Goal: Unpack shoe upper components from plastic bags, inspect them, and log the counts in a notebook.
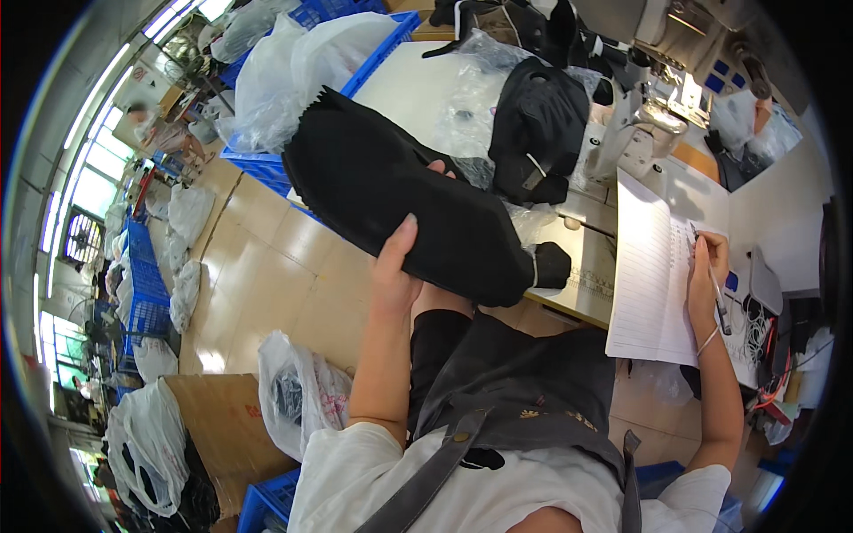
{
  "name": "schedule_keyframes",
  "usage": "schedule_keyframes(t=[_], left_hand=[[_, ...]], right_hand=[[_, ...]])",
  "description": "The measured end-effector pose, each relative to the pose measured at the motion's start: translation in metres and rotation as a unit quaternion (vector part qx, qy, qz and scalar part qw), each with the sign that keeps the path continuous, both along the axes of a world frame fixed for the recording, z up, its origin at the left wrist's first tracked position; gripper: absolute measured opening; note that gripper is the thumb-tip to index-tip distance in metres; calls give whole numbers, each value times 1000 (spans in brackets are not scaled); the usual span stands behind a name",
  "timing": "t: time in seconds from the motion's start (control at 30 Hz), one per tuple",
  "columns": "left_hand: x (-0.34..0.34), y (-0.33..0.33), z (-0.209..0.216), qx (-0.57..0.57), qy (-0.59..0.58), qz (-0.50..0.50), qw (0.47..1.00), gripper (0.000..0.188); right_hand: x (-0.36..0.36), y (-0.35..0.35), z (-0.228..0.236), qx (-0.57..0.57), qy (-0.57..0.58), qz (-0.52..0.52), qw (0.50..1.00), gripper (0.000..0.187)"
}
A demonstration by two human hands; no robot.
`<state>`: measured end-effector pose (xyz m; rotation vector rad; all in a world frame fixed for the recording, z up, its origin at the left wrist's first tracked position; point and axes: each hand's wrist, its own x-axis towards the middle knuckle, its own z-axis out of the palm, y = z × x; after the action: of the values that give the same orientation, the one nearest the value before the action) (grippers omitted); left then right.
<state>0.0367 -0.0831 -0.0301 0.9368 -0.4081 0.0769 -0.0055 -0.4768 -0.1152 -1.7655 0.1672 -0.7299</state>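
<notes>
My left hand (397,262) is closed round a thick bundle of black fabric pieces (355,182), thumb on the near side and fingertips showing at the far edge. The bundle is held up at a slant, with a jagged edge at its upper left and a tied end at its lower right. On the right, my right hand (708,271) grips a pen (724,311) and rests on an open lined notebook (641,275). Some handwriting shows near the pen's tip. Another black fabric bundle (540,120) with a pale tie lies on the sewing table (400,84).
A sewing machine (644,124) stands at the far right. Blue crates (258,164) with plastic bags (293,71) stand left of the table. A cardboard box (222,417) and a filled bag (298,391) sit on the floor at my left. White cables (755,342) lie beyond my right wrist.
</notes>
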Motion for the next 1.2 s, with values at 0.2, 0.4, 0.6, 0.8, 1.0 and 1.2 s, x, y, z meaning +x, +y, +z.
schedule_keyframes(t=[0.2, 0.4, 0.6, 0.8, 1.0, 1.2], left_hand=[[4, 5, -5, 58, -10, 50, 997, 52], [0, 4, -3, 50, 6, 78, 996, 51], [-10, -12, 2, 114, 46, 107, 987, 47], [-18, -14, 3, 183, 35, 146, 972, 40], [-17, -14, -1, 172, 52, 147, 973, 40], [-15, -10, -1, 137, 10, 117, 984, 48]], right_hand=[[2, -5, -2, -40, -22, -5, 999, 15], [-6, 19, 35, -101, -67, 2, 993, 23], [-27, 77, 75, -96, -87, 273, 953, 32], [3, 197, 124, -411, -107, 273, 863, 74], [18, 200, 114, -323, 3, 349, 880, 80], [26, 199, 111, -280, -44, 395, 874, 75]])
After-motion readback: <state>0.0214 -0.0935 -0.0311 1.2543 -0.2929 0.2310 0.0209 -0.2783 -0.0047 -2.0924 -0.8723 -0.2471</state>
